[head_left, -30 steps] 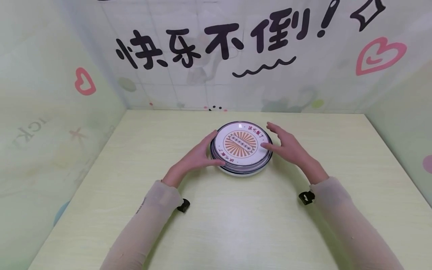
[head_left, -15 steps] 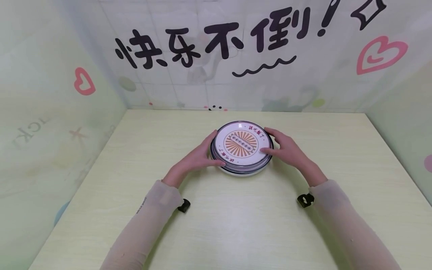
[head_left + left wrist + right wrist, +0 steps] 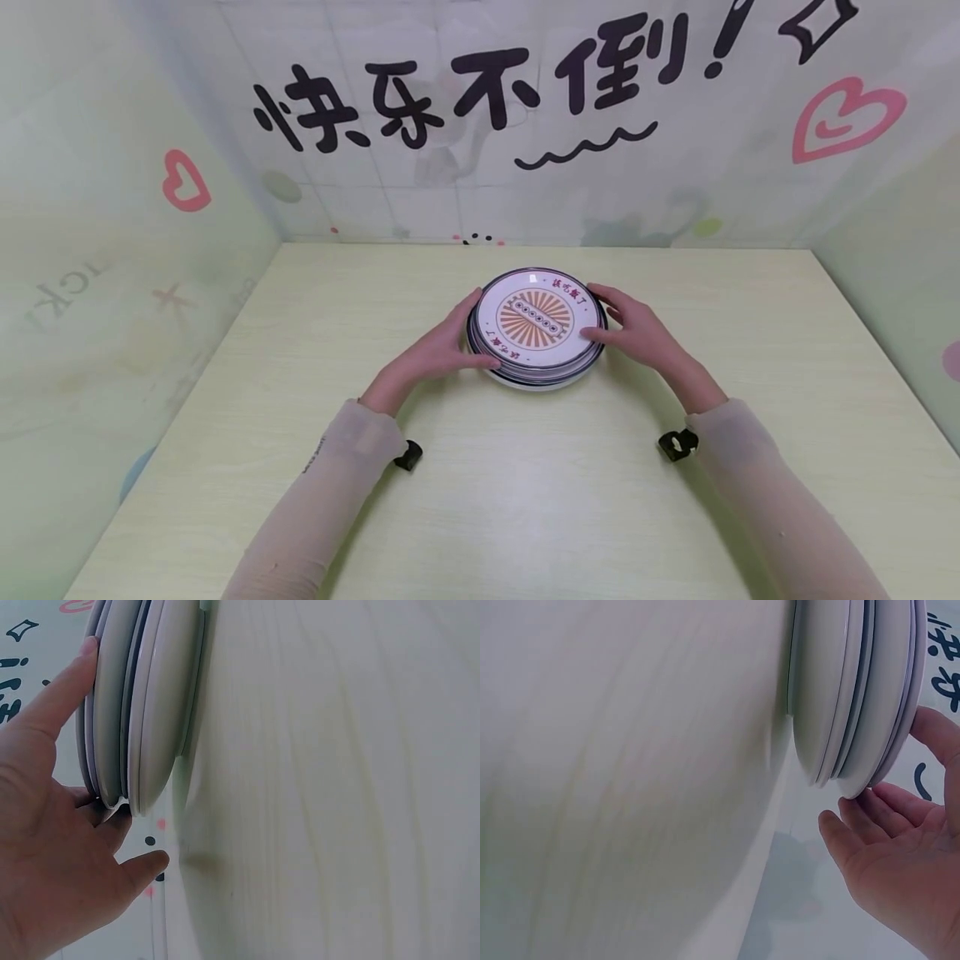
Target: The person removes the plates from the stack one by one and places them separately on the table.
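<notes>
A stack of several round plates (image 3: 536, 321) stands toward the back of the table, dark-rimmed, the top one printed with orange rays and red characters. My left hand (image 3: 441, 343) grips its left side, thumb along the front rim. In the left wrist view the fingertips of this hand (image 3: 67, 840) reach under the upper plates (image 3: 112, 712). From the right, my right hand (image 3: 639, 329) holds the rim, its thumb lying over the top plate. The right wrist view has its fingers (image 3: 847, 840) beneath the edge of the upper plates (image 3: 889, 697).
The stack rests on a pale wood-grain table (image 3: 510, 500). Behind it rises a back wall (image 3: 420, 200) with black characters and pink hearts. Side walls (image 3: 97, 275) close off the left and right.
My right hand has come in to the left, from beside the stack onto its rim, and now holds it. The left hand and the plates have stayed about where they were.
</notes>
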A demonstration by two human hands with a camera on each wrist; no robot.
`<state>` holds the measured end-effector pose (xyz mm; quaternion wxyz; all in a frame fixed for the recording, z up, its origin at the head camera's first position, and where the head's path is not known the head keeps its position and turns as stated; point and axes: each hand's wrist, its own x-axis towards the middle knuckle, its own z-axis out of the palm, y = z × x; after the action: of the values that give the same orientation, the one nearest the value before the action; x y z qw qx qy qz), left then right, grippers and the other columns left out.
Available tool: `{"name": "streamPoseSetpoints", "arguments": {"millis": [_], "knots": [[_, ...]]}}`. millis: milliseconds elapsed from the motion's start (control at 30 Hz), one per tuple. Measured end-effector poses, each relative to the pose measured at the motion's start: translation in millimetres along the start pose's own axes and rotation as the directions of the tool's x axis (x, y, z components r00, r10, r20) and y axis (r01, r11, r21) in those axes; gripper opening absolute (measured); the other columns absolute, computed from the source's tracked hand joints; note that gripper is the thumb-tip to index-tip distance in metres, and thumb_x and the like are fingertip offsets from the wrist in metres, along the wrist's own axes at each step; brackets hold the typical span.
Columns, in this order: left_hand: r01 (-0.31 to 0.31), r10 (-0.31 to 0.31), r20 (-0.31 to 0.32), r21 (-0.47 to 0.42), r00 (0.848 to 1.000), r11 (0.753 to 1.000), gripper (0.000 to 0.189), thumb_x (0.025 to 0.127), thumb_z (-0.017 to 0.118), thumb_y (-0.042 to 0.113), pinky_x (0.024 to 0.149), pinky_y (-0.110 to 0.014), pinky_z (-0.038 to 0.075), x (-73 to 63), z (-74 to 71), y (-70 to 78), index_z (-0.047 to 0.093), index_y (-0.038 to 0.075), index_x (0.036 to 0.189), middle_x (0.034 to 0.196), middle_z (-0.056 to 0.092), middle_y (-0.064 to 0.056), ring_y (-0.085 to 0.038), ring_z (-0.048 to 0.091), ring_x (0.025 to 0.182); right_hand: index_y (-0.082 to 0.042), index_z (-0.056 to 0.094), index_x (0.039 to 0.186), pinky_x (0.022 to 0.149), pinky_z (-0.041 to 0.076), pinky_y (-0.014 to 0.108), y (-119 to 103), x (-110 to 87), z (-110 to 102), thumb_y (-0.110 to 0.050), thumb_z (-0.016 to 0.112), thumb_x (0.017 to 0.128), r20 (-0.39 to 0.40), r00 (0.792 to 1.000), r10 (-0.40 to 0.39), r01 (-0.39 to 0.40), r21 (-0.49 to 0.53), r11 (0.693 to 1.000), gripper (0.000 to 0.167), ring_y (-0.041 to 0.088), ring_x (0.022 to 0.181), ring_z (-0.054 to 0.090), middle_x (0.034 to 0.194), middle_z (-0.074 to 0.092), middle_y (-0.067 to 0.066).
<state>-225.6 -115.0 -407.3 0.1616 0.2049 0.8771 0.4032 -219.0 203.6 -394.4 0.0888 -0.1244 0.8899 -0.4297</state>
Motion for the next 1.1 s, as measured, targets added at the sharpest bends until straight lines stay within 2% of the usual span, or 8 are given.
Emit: {"name": "streamPoseSetpoints", "arguments": {"millis": [233,400,767,1100], "knots": [[0.005,-0.005,0.005,0.008,1.000,1.000,0.121,0.078,0.085,0.036,0.128,-0.046,0.014,1.0,-1.0,0.4,-0.001,0.018,0.162,0.170,0.001,-0.006,-0.026,0.006,0.157,-0.003,0.030,0.155,0.124,0.027,0.049,-0.8,0.9,-0.3,-0.015,0.070,0.093,0.002,0.999,0.037,-0.037,0.011,0.999,0.075,0.040,0.151,0.026,0.162,0.029,0.019],[0.001,-0.001,0.003,0.014,1.000,1.000,0.121,0.079,0.085,0.036,0.128,-0.045,0.014,1.2,-1.2,0.7,-0.001,0.017,0.162,0.170,0.001,-0.006,-0.026,0.006,0.157,-0.003,0.029,0.156,0.124,0.026,0.049,-0.2,1.1,-1.1,-0.014,0.068,0.094,0.000,0.999,0.036,-0.036,0.025,0.999,0.074,0.039,0.151,0.026,0.162,0.029,0.020],[-0.003,0.003,0.009,0.022,1.000,1.000,0.120,0.079,0.084,0.037,0.128,-0.046,0.014,-0.2,-1.4,1.5,-0.001,0.017,0.162,0.170,0.001,-0.006,-0.027,0.005,0.157,0.002,0.031,0.154,0.124,0.025,0.050,4.7,1.2,-2.2,-0.007,0.065,0.095,-0.013,1.000,-0.018,0.019,0.087,0.996,0.069,0.038,0.151,0.026,0.161,0.031,0.022],[-0.002,0.002,0.009,0.027,1.000,1.000,0.120,0.080,0.084,0.036,0.128,-0.047,0.014,-1.2,-0.6,1.1,-0.001,0.017,0.162,0.170,0.001,-0.007,-0.028,0.006,0.157,0.006,0.029,0.153,0.124,0.024,0.053,1.2,-3.4,-6.6,0.003,0.061,0.094,-0.002,0.998,-0.064,0.063,0.200,0.978,0.067,0.042,0.151,0.025,0.160,0.029,0.026]]}}
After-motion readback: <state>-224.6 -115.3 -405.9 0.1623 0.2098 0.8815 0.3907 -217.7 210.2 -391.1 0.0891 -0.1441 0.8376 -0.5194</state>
